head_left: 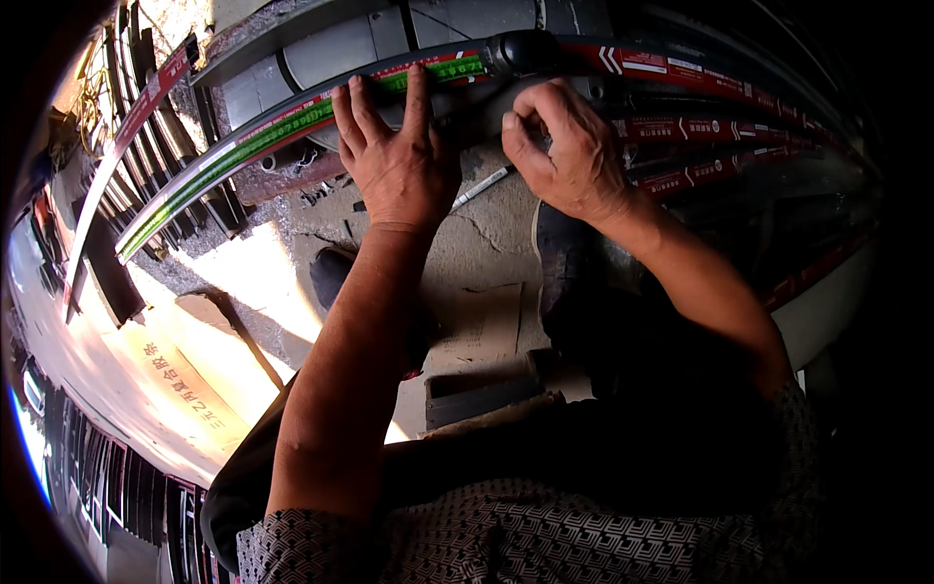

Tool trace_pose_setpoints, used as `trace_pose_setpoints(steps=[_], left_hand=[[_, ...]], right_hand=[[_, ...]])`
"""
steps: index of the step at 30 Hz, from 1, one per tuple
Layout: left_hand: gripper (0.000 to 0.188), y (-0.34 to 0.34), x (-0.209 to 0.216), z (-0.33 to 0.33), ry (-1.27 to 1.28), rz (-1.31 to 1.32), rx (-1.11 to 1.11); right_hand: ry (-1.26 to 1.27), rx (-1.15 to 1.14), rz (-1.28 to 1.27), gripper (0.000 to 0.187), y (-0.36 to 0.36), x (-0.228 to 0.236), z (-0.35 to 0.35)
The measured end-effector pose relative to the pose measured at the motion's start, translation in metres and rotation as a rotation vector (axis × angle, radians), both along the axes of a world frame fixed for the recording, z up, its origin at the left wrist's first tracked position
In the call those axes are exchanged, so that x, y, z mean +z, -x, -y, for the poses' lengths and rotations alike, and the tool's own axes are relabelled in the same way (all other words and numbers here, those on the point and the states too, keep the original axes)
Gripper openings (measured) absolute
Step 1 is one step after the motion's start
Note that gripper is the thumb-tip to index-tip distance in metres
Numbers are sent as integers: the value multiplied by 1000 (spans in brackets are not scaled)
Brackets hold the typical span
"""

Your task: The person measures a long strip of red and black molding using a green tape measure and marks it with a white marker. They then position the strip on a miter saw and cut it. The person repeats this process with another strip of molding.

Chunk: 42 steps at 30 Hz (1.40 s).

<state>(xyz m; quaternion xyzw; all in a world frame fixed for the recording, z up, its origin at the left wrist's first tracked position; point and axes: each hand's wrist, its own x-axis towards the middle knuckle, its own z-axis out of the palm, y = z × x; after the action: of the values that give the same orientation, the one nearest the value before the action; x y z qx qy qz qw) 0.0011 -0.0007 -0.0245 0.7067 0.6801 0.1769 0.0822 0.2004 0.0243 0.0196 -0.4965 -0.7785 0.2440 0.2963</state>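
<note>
A long dark metal profile with a red printed film runs across the upper view. Along it lies the green blade of a tape measure, and its black case sits on the profile near the middle. My left hand is spread, its fingertips pressing on the blade and the profile's edge. Just right of it, below the tape case, my right hand is closed with thumb and fingers curled together. Whatever it holds, if anything, is hidden.
Red-filmed profiles lie to the right. At left are a loose strip and several dark bars. A pale, slim stick rests on the floor near my shoes. Flat cardboard lies lower left.
</note>
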Motion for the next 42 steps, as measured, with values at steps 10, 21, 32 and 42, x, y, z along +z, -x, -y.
trace_pose_setpoints(steps=[10,21,32,42], left_hand=[[70,-1,2,-2,43,-52,-10],[70,0,3,-1,69,-71,-9],[69,0,2,-1,48,-81,-16],[73,2,7,0,74,-50,-33]], right_hand=[[893,17,306,38,-8,-96,53],[1487,-427,-272,27,5,-131,52],[1435,-467,-611,22,-14,-83,48],[1173,-512,-1040,23,-21,-44,31]])
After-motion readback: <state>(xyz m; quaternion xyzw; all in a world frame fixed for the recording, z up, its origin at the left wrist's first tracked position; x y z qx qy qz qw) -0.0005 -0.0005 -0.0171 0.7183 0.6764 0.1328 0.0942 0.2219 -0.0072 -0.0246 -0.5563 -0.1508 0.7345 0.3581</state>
